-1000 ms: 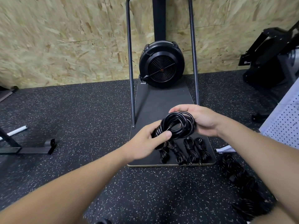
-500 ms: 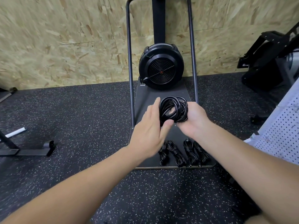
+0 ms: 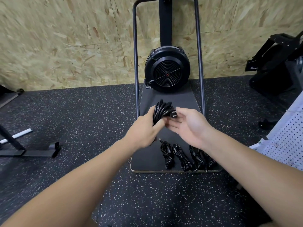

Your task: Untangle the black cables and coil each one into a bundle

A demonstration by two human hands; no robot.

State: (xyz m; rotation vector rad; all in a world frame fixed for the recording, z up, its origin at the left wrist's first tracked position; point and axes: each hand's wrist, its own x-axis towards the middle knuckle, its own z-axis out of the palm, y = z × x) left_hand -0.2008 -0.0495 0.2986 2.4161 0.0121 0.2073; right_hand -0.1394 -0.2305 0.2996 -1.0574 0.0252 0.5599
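Coiling looks nearly finished on the black cable [image 3: 161, 112]: its loops are gathered, its plug [image 3: 174, 114] sticking out to the right. Next, probably, wrap that loose end around the bundle or set it on the platform [image 3: 147, 159] beside the coiled bundles [image 3: 182, 157]. Left hand [image 3: 144, 130] clenches the coil above the platform; right hand [image 3: 190, 126] lies released, palm up, fingertips near the plug.
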